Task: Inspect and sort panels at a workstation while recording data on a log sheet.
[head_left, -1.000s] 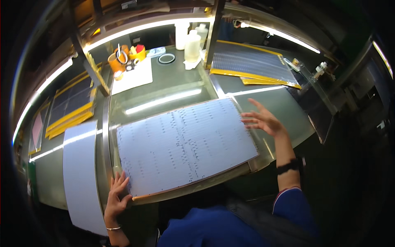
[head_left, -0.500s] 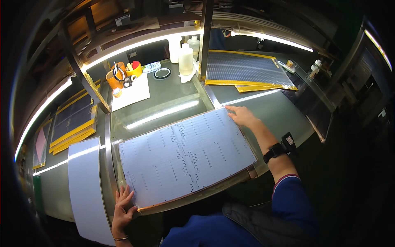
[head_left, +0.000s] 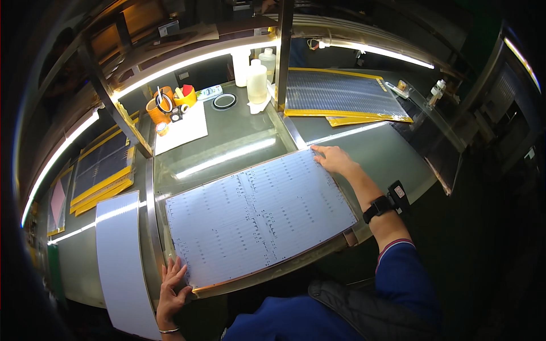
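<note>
A large whitish sheet (head_left: 227, 227) with rows of small dark marks and a thin copper-coloured near edge lies on the glass-topped table in front of me. My left hand (head_left: 174, 287) is at its near left corner, fingers stretched apart and touching the left edge, thumb by the corner. My right hand (head_left: 334, 159) reaches across to the far right corner. Its thumb and fingers close on that corner, though the fingertips' undersides are hidden. A dark band with a small black box (head_left: 398, 196) sits on my right wrist.
To the left lies a long plain white panel (head_left: 122, 256). Yellow-edged dark panels (head_left: 341, 94) are stacked at back right, others (head_left: 105, 162) at left. Tape rolls (head_left: 161, 105), a white sheet (head_left: 190, 131) and plastic bottles (head_left: 257, 85) stand behind. A metal post (head_left: 282, 57) rises from the table.
</note>
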The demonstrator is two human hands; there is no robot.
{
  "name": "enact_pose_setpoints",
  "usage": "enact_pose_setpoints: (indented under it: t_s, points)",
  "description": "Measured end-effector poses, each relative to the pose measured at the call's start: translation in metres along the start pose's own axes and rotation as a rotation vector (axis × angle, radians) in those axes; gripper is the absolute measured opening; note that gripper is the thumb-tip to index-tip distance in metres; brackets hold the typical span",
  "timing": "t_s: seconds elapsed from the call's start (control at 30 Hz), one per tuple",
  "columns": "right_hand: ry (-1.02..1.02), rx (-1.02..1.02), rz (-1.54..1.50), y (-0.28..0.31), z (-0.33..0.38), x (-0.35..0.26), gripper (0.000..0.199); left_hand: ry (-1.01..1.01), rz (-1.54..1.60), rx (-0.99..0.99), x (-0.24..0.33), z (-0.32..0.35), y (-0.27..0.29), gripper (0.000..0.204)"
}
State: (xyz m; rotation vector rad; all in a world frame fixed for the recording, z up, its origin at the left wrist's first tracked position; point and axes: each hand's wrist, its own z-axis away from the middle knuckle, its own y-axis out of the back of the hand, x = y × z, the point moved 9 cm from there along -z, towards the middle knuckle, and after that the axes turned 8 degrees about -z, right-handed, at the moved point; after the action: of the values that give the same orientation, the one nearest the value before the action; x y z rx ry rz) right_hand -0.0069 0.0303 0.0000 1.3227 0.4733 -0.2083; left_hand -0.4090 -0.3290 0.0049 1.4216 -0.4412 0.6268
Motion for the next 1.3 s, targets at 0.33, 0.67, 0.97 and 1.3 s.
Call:
enact_pose_setpoints:
  t_s: [0.33, 0.67, 0.97, 1.3]
  points:
    - [-0.004, 0.02, 0.091, 0.002, -0.001, 0.002, 0.041, -0.003, -0.004, -0.026, -0.002, -0.009, -0.005, 0.063]
    - [0.233, 0.212, 0.368, -0.003, 0.007, -0.036, 0.037, -0.123, -0.42, 0.089, 0.002, 0.014, -0.008, 0.049]
    - [0.351, 0.471, 0.181, -0.029, 0.014, -0.025, 0.041, -0.213, -0.71, 0.203, 0.055, -0.026, -0.03, 0.045]
    - [0.267, 0.509, 0.132, -0.035, 0.009, -0.007, 0.044, -0.155, -0.796, 0.563, -0.013, -0.147, 0.003, 0.043]
